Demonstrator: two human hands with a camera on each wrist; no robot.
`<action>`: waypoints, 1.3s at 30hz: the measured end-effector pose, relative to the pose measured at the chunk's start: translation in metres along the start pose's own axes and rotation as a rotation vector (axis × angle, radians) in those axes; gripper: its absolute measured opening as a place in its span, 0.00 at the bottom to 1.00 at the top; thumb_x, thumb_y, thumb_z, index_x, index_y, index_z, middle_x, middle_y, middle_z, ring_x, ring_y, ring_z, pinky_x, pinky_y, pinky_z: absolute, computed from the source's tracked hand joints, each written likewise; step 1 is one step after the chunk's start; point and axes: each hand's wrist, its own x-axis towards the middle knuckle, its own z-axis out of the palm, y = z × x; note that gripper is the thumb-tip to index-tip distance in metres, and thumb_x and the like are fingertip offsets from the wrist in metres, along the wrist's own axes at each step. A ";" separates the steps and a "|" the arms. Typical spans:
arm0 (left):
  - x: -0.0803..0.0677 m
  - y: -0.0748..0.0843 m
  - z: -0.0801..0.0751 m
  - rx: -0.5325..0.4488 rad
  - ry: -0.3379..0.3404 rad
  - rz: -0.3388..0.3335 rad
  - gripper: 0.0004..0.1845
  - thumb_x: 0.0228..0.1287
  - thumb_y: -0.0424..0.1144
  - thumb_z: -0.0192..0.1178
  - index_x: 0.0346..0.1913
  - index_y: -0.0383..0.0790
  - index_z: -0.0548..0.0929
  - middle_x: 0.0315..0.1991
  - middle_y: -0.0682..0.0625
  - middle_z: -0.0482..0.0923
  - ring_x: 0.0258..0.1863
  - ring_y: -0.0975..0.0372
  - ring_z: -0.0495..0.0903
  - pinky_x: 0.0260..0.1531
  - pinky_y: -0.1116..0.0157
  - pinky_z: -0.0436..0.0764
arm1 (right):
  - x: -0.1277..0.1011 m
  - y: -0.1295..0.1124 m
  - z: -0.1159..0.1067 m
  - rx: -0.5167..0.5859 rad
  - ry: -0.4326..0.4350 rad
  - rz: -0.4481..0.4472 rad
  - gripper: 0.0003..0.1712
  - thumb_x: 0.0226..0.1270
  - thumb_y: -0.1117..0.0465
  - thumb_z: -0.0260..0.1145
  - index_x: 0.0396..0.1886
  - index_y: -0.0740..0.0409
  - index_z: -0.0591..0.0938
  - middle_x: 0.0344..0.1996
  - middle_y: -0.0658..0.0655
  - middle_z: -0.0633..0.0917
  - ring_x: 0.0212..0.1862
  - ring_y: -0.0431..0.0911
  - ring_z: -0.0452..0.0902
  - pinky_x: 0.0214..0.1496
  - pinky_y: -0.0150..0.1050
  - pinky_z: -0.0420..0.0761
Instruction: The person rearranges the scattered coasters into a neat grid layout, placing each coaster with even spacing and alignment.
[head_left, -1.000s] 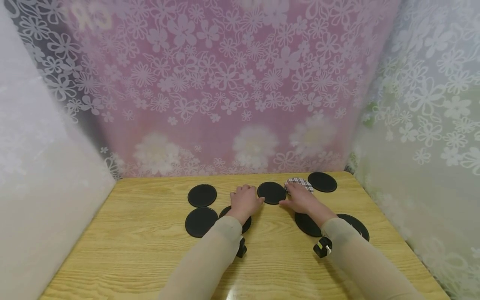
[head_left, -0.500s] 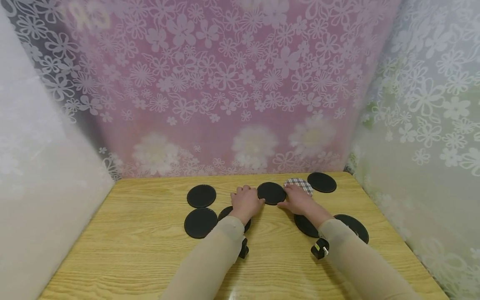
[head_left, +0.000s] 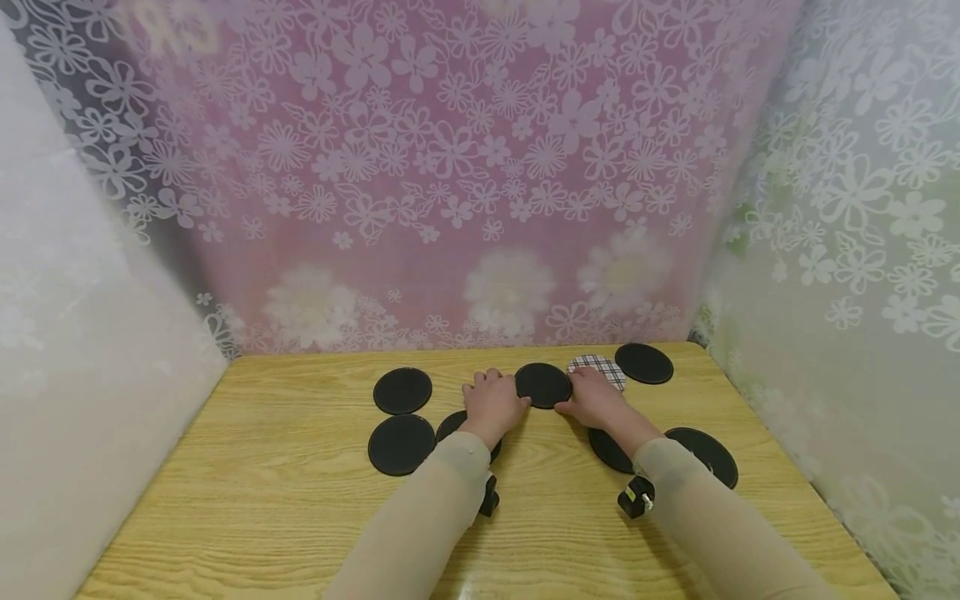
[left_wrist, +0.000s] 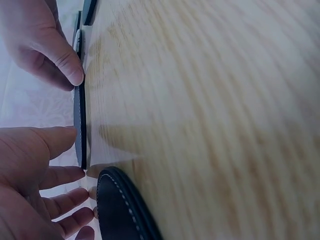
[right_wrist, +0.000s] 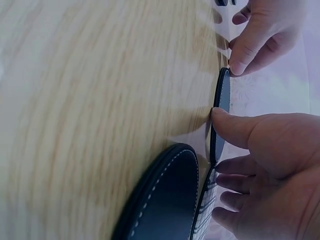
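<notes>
A round black coaster (head_left: 543, 385) lies flat on the wooden table between the two hands. My left hand (head_left: 495, 404) is at its left side, thumb at the edge and other fingers extended; in the left wrist view the thumb tip meets the coaster (left_wrist: 80, 112). On the right side, my right hand (head_left: 596, 400) has its thumb at the near right edge. Its other fingers reach over the plaid white coaster (head_left: 611, 375), partly covering it. In the right wrist view, that thumb touches the black coaster's (right_wrist: 220, 135) rim, with the fingers stretched beside it.
Two black coasters (head_left: 402, 391) lie at the left, and another black coaster (head_left: 452, 423) is partly under the left wrist. More black coasters lie at the far right corner (head_left: 644, 363), below the right hand (head_left: 611, 450) and by the right sleeve (head_left: 708, 454). Patterned curtains (head_left: 450, 167) enclose the table.
My right hand has shifted slightly left, its thumb coming closer to the middle black coaster and uncovering more of the plaid one. The left hand has barely moved.
</notes>
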 end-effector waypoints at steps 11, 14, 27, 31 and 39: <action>-0.003 -0.002 -0.004 -0.004 -0.007 0.003 0.26 0.81 0.60 0.65 0.69 0.47 0.87 0.66 0.43 0.79 0.66 0.45 0.73 0.66 0.39 0.71 | -0.005 -0.008 -0.003 0.004 -0.006 0.002 0.39 0.79 0.50 0.75 0.74 0.77 0.77 0.75 0.77 0.73 0.78 0.71 0.66 0.77 0.64 0.69; -0.001 -0.004 -0.003 -0.001 -0.009 0.001 0.26 0.81 0.60 0.65 0.69 0.47 0.87 0.66 0.42 0.78 0.65 0.45 0.73 0.65 0.39 0.71 | -0.005 -0.010 -0.005 0.022 -0.012 0.010 0.39 0.78 0.50 0.76 0.73 0.76 0.78 0.74 0.77 0.73 0.77 0.71 0.67 0.76 0.64 0.70; 0.002 -0.004 -0.005 -0.037 -0.006 -0.036 0.25 0.80 0.56 0.68 0.66 0.42 0.88 0.60 0.39 0.80 0.62 0.43 0.74 0.64 0.41 0.73 | 0.009 -0.008 -0.006 0.176 -0.037 0.064 0.35 0.69 0.51 0.81 0.62 0.76 0.85 0.55 0.72 0.88 0.58 0.66 0.85 0.61 0.60 0.84; 0.001 -0.002 -0.007 -0.056 0.005 -0.043 0.25 0.78 0.56 0.70 0.64 0.42 0.88 0.59 0.39 0.81 0.62 0.43 0.75 0.64 0.41 0.74 | 0.012 -0.009 -0.007 0.227 -0.044 0.097 0.35 0.67 0.52 0.83 0.61 0.76 0.85 0.53 0.71 0.88 0.56 0.65 0.85 0.60 0.59 0.84; 0.001 0.001 -0.007 -0.116 0.014 -0.061 0.22 0.75 0.51 0.74 0.60 0.38 0.89 0.57 0.38 0.83 0.60 0.42 0.78 0.64 0.42 0.75 | 0.012 -0.013 -0.009 0.276 -0.055 0.144 0.38 0.65 0.54 0.85 0.63 0.78 0.82 0.56 0.73 0.86 0.59 0.66 0.84 0.61 0.59 0.84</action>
